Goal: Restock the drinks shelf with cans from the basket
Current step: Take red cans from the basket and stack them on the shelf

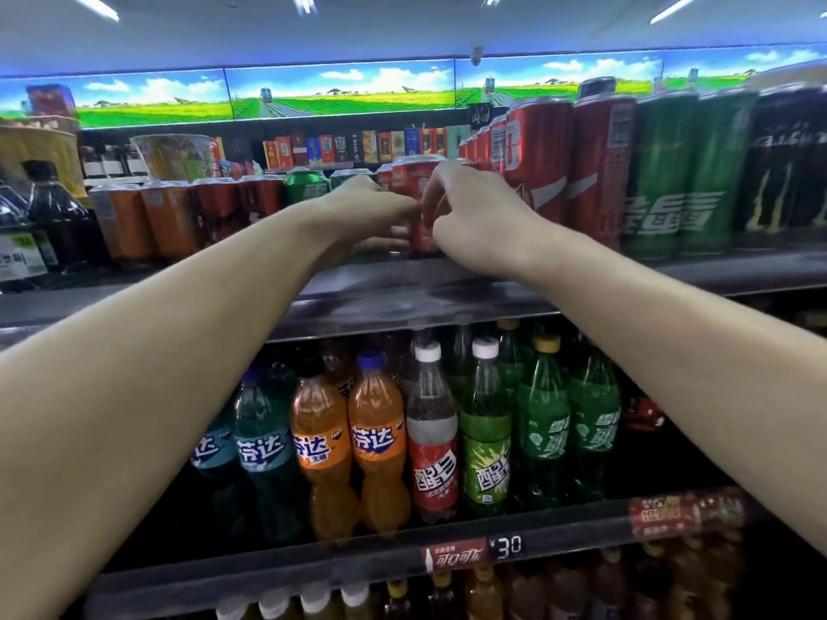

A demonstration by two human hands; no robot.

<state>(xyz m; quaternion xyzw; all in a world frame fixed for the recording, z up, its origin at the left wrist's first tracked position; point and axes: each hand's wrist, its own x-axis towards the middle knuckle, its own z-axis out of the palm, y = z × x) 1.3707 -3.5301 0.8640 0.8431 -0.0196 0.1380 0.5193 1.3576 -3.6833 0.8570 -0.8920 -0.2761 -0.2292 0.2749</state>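
Here, both your arms reach up to the top shelf (pixel 402 297), and your hands meet around one short red can (pixel 414 203) standing upright near the shelf's front edge, just above the centre of view. Your left hand (pixel 367 208) comes in from 7 o'clock and wraps the can's left side, fingers curled, with some fingertips showing lower down at the can's base. Your right hand (pixel 470 217) comes in from 4 o'clock and pinches the can's right edge with bent fingers, its back hiding much of the label. So both hands have hold of that same can, closed snugly rather than spread.

At 9 o'clock of the can stand two green cans (pixel 309 185) just beside your left hand, then darker red cans (pixel 237 203) and orange cans (pixel 143 217) further along the same row. At 3 o'clock, touching close to your right wrist, rise tall red cola cans (pixel 564 167), then tall green cans (pixel 680 172) and black cans (pixel 787 158) towards the edge.

At 6 o'clock, on the shelf below, bottles stand in a row: teal bottles (pixel 259 449), orange bottles (pixel 349 445), one red-labelled bottle (pixel 432 436) and green bottles (pixel 541 422). A price strip (pixel 470 552) runs under them. The basket is out of view.
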